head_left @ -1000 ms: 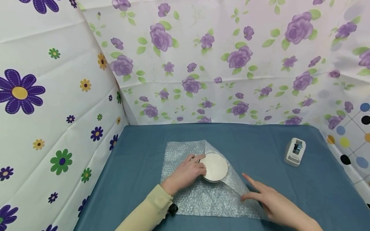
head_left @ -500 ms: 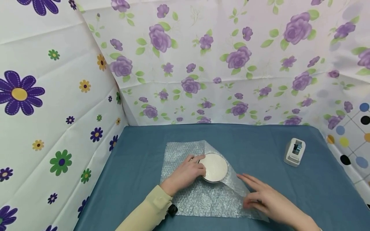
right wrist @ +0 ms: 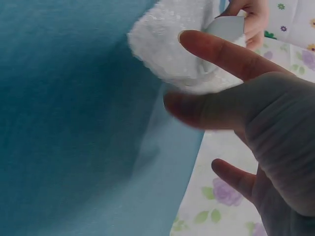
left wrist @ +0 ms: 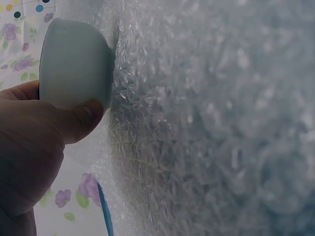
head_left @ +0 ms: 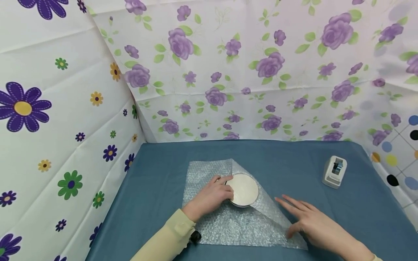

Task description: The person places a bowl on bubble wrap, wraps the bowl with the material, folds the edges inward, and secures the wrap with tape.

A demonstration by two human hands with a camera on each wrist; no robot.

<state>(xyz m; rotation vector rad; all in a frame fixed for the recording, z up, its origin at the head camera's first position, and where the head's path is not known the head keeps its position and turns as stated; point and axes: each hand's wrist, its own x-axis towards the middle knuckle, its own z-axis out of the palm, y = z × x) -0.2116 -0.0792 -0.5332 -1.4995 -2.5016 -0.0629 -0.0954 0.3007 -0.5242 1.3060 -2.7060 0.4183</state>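
Observation:
A pale bowl (head_left: 243, 190) with a thin dark rim stands upright on a sheet of bubble wrap (head_left: 241, 226). My left hand (head_left: 209, 199) grips its left side. In the left wrist view the thumb presses the outer wall of the bowl (left wrist: 76, 64), while the other fingers are mostly hidden behind it. One flap of the bubble wrap slants up along the bowl's right side. Over the wrap's right corner, my right hand (head_left: 313, 223) has its fingers spread. The right wrist view shows nothing between the thumb and fingers of that hand (right wrist: 246, 103); whether the thumb touches the wrap I cannot tell.
A small white tape-dispenser-like object (head_left: 334, 172) with a blue part stands at the right on the blue tablecloth (head_left: 163, 174). Flower-printed sheets (head_left: 241, 72) hang behind and at the left. A small black item (head_left: 195, 236) shows beneath the left wrist.
My right hand came in a little to the left, its fingers closer together, then moved back right and spread them. My left hand and the bowl have stayed put.

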